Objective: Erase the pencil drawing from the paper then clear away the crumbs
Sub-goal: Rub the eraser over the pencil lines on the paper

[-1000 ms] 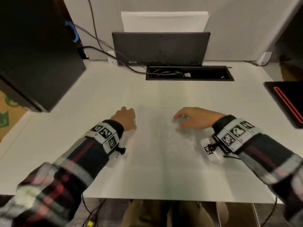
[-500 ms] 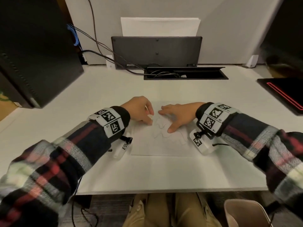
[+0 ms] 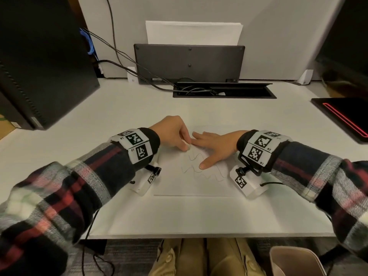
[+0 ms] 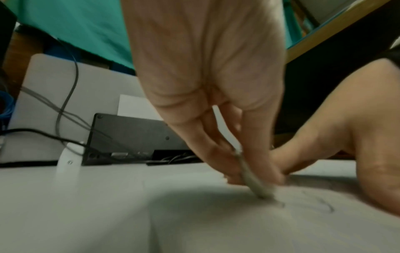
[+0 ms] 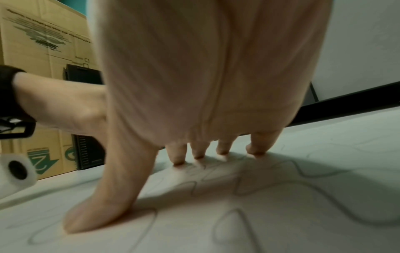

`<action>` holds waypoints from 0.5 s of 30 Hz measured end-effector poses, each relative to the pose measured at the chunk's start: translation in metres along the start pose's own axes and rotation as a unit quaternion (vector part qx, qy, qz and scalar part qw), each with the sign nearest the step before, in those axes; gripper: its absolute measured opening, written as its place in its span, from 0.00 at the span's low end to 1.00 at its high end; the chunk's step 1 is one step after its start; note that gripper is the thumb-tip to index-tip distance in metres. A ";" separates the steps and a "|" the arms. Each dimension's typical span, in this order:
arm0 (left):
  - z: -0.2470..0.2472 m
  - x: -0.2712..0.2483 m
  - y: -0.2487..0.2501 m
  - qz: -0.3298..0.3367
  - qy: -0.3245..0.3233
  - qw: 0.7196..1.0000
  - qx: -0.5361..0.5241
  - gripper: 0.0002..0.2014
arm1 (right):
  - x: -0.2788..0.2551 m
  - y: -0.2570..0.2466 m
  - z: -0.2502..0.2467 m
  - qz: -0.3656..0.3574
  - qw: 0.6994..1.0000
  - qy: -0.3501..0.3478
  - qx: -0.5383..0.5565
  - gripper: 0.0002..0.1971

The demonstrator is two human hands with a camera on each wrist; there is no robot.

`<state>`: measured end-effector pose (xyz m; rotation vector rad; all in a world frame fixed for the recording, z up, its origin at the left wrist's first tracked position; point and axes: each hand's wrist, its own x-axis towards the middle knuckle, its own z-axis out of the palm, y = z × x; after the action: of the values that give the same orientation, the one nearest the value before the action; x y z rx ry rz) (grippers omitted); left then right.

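Two hands meet over the paper [image 3: 191, 186] near the bench's [image 3: 119, 116] front edge: the left hand [image 3: 171, 134] pinches an eraser [image 4: 257, 186], tip on the pencil drawing [image 3: 201, 166]; the right hand [image 3: 215, 145] lies flat, fingers spread, pressing the sheet.

I'm seeing grey pencil squiggles [image 3: 201, 166] showing on white paper [image 3: 191, 186], itself lying on a white desk [image 3: 123, 108]. Left of the paper, a sleeve [image 3: 65, 188] is showing black, red and white plaid. Beyond the paper, a black panel [image 3: 189, 62] is standing.
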<state>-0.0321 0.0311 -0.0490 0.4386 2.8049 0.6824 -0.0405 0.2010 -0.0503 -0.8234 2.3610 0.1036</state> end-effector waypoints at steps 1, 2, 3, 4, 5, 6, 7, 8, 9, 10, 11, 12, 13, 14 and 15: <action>0.000 0.000 0.000 -0.001 -0.012 1.000 -0.004 0.09 | 0.001 0.000 0.001 -0.003 1.000 -0.001 -0.004 0.47; -0.001 0.000 0.001 -0.002 -0.015 1.000 -0.005 0.09 | 0.002 0.001 0.001 -0.005 1.000 -0.002 -0.008 0.47; -0.002 0.001 0.002 -0.005 -0.007 1.000 -0.003 0.09 | 0.002 0.002 0.001 -0.006 1.000 -0.003 -0.012 0.48; -0.002 0.002 0.002 -0.007 0.004 1.000 0.002 0.09 | 0.003 0.003 0.002 -0.006 1.000 -0.004 -0.015 0.48; -0.003 0.002 0.002 -0.007 0.008 1.000 0.006 0.09 | 0.004 0.004 0.002 -0.006 1.000 -0.005 -0.015 0.49; -0.002 0.002 0.003 -0.004 -0.002 1.000 0.003 0.09 | 0.004 0.004 0.003 -0.008 1.000 -0.008 -0.015 0.49; -0.001 0.001 0.005 -0.001 -0.017 1.000 -0.005 0.08 | 0.005 0.005 0.002 -0.011 1.000 -0.009 -0.018 0.48; 0.000 0.001 0.006 0.001 -0.029 0.999 -0.014 0.08 | 0.006 0.005 0.002 -0.014 1.000 -0.009 -0.021 0.48; 0.001 0.002 0.006 0.000 -0.027 1.000 -0.016 0.08 | 0.006 0.006 0.002 -0.013 1.000 -0.010 -0.021 0.49; 0.001 0.003 0.005 -0.001 -0.012 1.000 -0.007 0.08 | 0.006 0.006 0.002 -0.009 1.000 -0.011 -0.019 0.49; 0.001 0.003 0.004 -0.002 0.005 1.000 0.007 0.08 | 0.006 0.006 0.002 -0.005 1.000 -0.011 -0.016 0.49; 0.000 0.003 0.003 -0.002 0.007 1.000 0.011 0.08 | 0.006 0.006 0.002 -0.004 1.000 -0.011 -0.015 0.50; 0.000 0.003 0.002 0.000 -0.006 1.000 0.003 0.07 | 0.006 0.006 0.002 -0.006 1.000 -0.012 -0.014 0.50; -0.001 0.003 0.002 0.002 -0.026 1.000 -0.009 0.06 | 0.006 0.006 0.002 -0.009 1.000 -0.013 -0.013 0.49; 0.000 0.002 0.002 0.003 -0.039 0.999 -0.013 0.06 | 0.006 0.006 0.002 -0.011 1.000 -0.013 -0.011 0.49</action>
<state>-0.0335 0.0333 -0.0481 0.4585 2.7207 0.6872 -0.0468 0.2033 -0.0563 -0.8534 2.3302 0.1314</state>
